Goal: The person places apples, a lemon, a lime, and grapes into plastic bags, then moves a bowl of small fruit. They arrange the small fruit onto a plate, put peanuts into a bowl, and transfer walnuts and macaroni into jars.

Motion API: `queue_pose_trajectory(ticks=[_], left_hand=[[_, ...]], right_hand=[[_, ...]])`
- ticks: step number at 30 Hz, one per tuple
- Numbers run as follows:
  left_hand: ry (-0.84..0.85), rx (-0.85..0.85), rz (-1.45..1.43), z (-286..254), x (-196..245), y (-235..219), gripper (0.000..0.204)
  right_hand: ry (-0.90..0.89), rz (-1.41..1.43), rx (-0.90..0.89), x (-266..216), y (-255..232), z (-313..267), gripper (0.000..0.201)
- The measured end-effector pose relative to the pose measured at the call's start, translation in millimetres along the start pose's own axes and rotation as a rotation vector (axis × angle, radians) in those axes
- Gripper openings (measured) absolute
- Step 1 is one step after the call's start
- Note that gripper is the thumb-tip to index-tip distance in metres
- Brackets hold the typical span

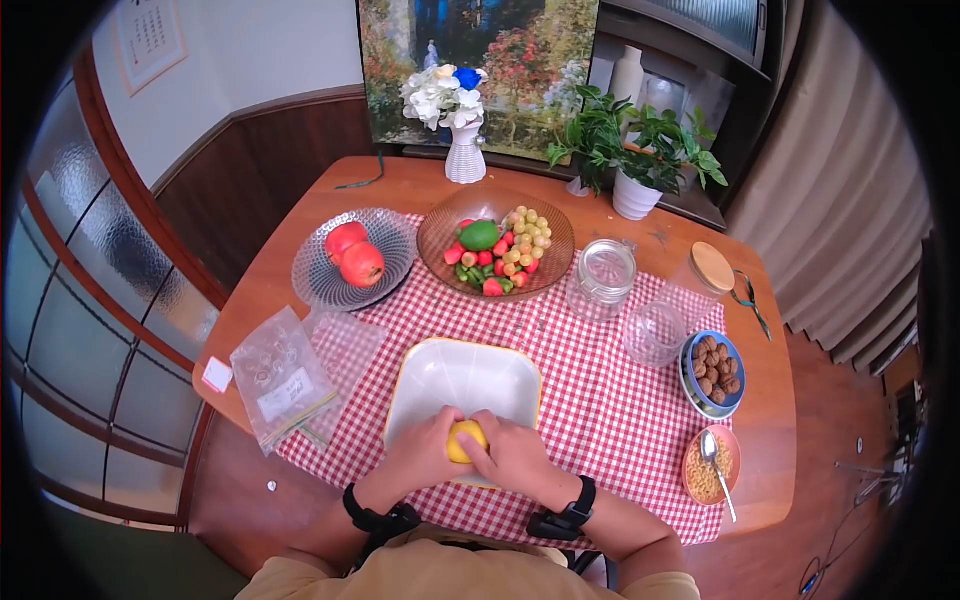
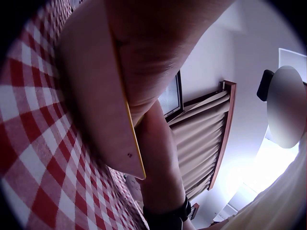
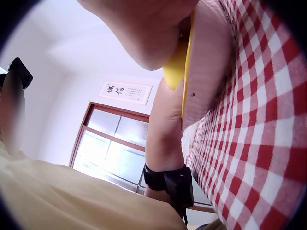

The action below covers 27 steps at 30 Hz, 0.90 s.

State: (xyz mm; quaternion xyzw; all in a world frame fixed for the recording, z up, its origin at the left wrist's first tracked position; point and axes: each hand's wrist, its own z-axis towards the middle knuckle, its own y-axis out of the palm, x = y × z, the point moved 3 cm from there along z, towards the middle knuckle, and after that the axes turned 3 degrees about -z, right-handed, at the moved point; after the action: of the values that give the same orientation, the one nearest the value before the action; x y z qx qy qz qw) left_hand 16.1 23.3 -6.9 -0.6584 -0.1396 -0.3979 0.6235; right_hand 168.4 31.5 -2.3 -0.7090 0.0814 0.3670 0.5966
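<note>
Both hands grip a yellow lemon (image 1: 466, 441) over the near part of a white rectangular dish with a yellow rim (image 1: 412, 377). The left hand (image 1: 428, 449) holds the lemon's left side, and the right hand (image 1: 510, 455) has its thumb across the right side. In the right wrist view the lemon's pointed end (image 3: 175, 67) shows below the hand, close by the dish rim. The left wrist view shows mostly the left hand (image 2: 144, 52) beside the dish's outer wall (image 2: 96, 96); the lemon is largely hidden there.
A red checked cloth (image 1: 590, 400) covers the table. Beyond the dish stand a fruit bowl (image 1: 440, 270) and a plate of pomegranates (image 1: 310, 270). Zip bags (image 1: 285, 375) lie left. To the right are glass jars (image 1: 603, 280), a bowl of walnuts (image 1: 716, 370) and a bowl with a spoon (image 1: 712, 465).
</note>
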Motion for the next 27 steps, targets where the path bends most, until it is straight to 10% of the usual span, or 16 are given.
queue_pose_trajectory(ticks=[4, 12, 21, 23, 27], left_hand=[[-0.173, -0.205, 0.056, 2, 2, 2, 0.063], [-0.052, -0.038, 0.001, 1, -16, 8, 0.062], [0.001, -0.008, 0.005, 0, 5, -2, 0.071], [-0.066, -0.086, -0.016, 2, 4, -1, 0.072], [-0.109, -0.085, -0.008, 0, 0, 3, 0.071]], right_hand=[[-0.134, -0.058, 0.136, -2, -2, -2, 0.044], [-0.136, -0.048, 0.169, -6, -5, -2, 0.046], [0.05, -0.017, -0.091, 5, 4, 1, 0.048], [-0.187, -0.047, 0.187, -3, -2, -2, 0.043], [-0.134, -0.024, 0.169, -4, -5, -1, 0.042]])
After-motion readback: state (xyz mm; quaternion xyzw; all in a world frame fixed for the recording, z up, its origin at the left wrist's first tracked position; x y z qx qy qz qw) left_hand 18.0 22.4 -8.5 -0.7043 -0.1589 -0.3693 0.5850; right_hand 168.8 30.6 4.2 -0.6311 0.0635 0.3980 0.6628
